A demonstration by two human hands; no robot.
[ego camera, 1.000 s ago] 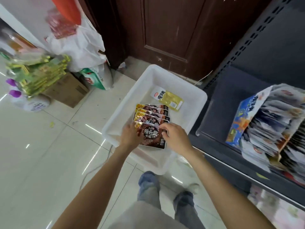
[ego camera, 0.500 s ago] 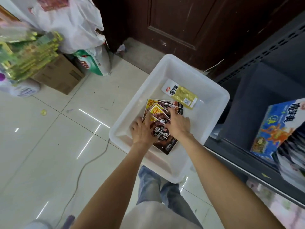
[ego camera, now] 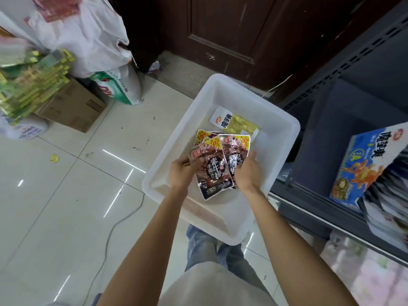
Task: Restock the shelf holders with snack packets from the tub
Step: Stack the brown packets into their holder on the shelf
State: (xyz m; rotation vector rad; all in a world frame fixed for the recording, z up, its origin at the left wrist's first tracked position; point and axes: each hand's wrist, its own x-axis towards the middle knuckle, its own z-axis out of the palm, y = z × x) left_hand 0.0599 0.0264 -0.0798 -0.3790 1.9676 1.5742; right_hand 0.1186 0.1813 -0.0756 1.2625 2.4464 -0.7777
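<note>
A white plastic tub (ego camera: 284, 129) stands on the floor in front of me. Over its middle I hold a fanned bunch of dark brown snack packets (ego camera: 215, 171) with yellow corners. My left hand (ego camera: 182, 173) grips their left edge, and my right hand (ego camera: 248, 173) holds their right side, thumb raised. One white-and-gold packet (ego camera: 235, 123) lies alone on the tub's floor behind them. On the right, a blue display box (ego camera: 362, 164) of packets sits on the dark shelf (ego camera: 313, 164).
A cardboard box (ego camera: 75, 107), a stack of green-yellow packs (ego camera: 35, 85), white bags (ego camera: 88, 32) and a green-white sack (ego camera: 117, 87) crowd the floor's far left. A grey cable (ego camera: 114, 226) runs across the tiles. A dark wooden door (ego camera: 231, 29) is behind the tub.
Both hands have gathered the brown packets and lifted them off the tub's floor into a fanned bunch. My view has dropped closer to the tub.
</note>
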